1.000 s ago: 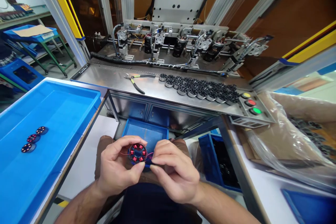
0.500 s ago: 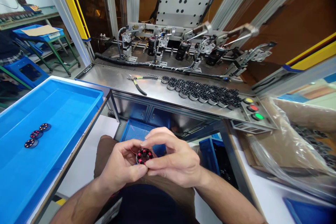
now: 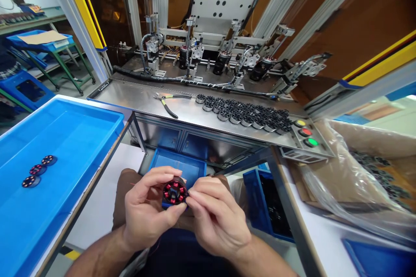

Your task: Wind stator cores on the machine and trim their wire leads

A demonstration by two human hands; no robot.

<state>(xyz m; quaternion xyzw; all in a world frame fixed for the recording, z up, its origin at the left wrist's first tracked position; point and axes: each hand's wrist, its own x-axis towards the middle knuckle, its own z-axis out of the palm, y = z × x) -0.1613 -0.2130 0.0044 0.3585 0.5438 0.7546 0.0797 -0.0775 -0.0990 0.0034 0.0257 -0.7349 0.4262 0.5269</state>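
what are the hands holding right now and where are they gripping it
Both hands hold one small round black stator with red copper windings: left hand pinches its outer rim, right hand fingertips grip its right edge.

Fingers of both hands hide the wound stator's [image 3: 174, 192] lower rim.

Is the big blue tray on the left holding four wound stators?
No, the blue tray holds only three wound stators, lying in a short row near its left side.
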